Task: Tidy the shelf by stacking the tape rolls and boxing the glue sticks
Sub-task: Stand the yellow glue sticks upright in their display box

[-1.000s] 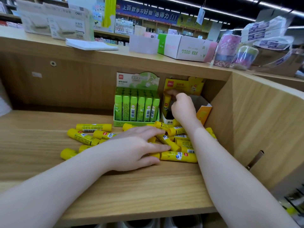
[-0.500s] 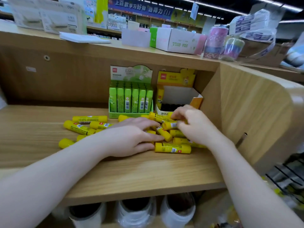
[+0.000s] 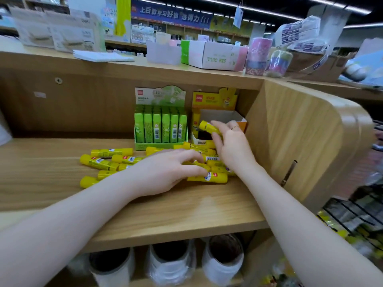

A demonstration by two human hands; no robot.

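Note:
Several yellow glue sticks lie scattered on the wooden shelf. My right hand pinches one yellow glue stick and holds it tilted just above the front of the open yellow display box at the back right. My left hand rests on the pile with fingers spread, its fingertips touching a stick near the front. Patterned tape rolls stand stacked on the upper counter at the right.
A full green glue-stick display box stands left of the yellow one. The shelf's right wall is close by. White boxes and papers sit on the counter. Large wrapped rolls stand on the shelf below.
My right hand picked a stick from the pile and lifted it up toward the yellow box. My left hand stayed on the pile, its fingers shifting slightly.

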